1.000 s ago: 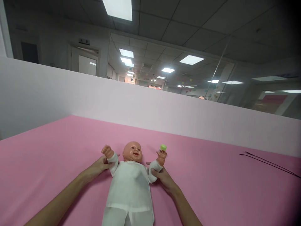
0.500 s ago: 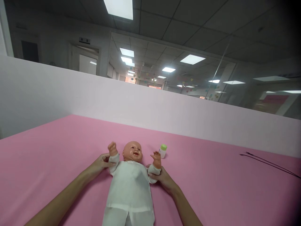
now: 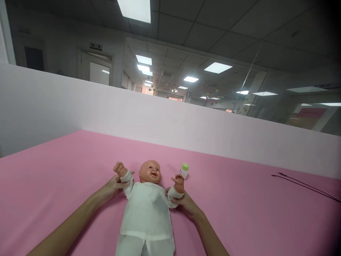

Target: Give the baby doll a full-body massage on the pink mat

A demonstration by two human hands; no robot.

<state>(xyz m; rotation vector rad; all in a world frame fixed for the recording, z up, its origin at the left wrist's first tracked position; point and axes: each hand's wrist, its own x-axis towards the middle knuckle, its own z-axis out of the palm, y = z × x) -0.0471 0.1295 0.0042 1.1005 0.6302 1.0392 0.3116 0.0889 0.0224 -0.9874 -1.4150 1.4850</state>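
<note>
A baby doll (image 3: pixel 147 209) in a white top and white trousers lies on its back on the pink table cover (image 3: pixel 239 206), its head away from me. My left hand (image 3: pixel 113 186) is closed around the doll's sleeved arm on the left, thumb across the front. On the other side my right hand (image 3: pixel 185 204) grips the doll's other sleeved arm, with fingers partly hidden behind it. Both bare doll hands point upward out of their cuffs. The lower legs fall outside the view.
Just beyond the doll's right-side hand stands a small white bottle with a green cap (image 3: pixel 184 170). Two thin black cords (image 3: pixel 306 185) lie at the far right. A low white wall (image 3: pixel 160 121) borders the back, with glass above it.
The doll's arm in my left hand has tilted outward to the left. Its other arm has leaned slightly right and lower. Both hands keep their hold.
</note>
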